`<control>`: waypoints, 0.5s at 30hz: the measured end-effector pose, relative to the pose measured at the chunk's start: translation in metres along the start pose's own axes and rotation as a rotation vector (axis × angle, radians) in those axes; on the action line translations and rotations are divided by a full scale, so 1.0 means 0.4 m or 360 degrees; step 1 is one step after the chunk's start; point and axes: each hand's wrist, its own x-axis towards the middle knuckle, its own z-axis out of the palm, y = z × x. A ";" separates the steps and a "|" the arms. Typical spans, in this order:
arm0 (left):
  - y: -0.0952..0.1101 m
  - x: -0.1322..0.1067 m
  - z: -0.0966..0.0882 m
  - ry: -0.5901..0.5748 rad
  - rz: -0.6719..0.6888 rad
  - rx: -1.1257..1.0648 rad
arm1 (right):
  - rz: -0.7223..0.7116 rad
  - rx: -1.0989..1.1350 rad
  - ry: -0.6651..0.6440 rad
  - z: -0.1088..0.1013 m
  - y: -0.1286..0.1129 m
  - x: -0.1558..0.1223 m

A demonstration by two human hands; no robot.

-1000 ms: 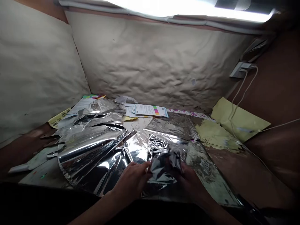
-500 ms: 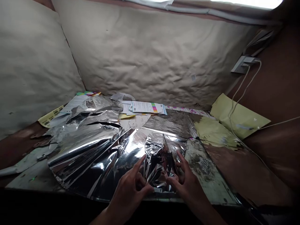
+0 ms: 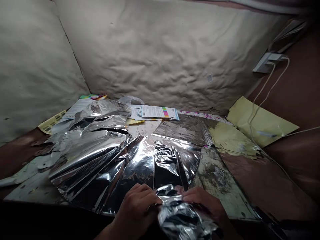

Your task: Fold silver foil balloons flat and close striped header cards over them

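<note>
A large shiny silver foil sheet (image 3: 95, 166) lies spread and creased over the table. On its right part rests a narrower crumpled piece of silver foil (image 3: 167, 168), whose near end is bunched up over the table's front edge. My left hand (image 3: 137, 208) is closed on the left side of this bunched end, thumb and fingers pinching it. My right hand (image 3: 206, 203) grips the right side, fingers curled over it. The lower part of the bunch is blurred, and whether anything lies inside the foil is hidden.
Printed cards (image 3: 158, 112) are stacked at the back, with more papers (image 3: 79, 107) at the left. Yellow sheets (image 3: 262, 121) lie to the right beneath white cables (image 3: 253, 110) from a wall socket (image 3: 268, 62). The worn table board (image 3: 217, 176) shows right of the foil.
My hands have gone from spread fingers beside the narrow foil piece to gripping its near end, drawn toward me and bunched up. Its far part now lies flatter. The view has shifted slightly.
</note>
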 end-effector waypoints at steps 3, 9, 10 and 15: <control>-0.003 0.011 0.000 0.0005 -0.0302 0.0072 | 0.0441 0.0020 -0.0055 0.006 -0.002 0.017; 0.014 0.038 0.001 -0.0105 -0.0688 0.0088 | 0.0634 -0.0175 -0.0033 0.010 -0.032 0.070; 0.017 0.042 0.002 -0.0118 -0.0710 0.0088 | 0.0613 -0.0286 -0.0033 0.011 -0.036 0.076; 0.005 0.056 0.009 0.0098 -0.0430 0.0393 | 0.0471 -0.0791 0.0121 0.027 -0.026 0.075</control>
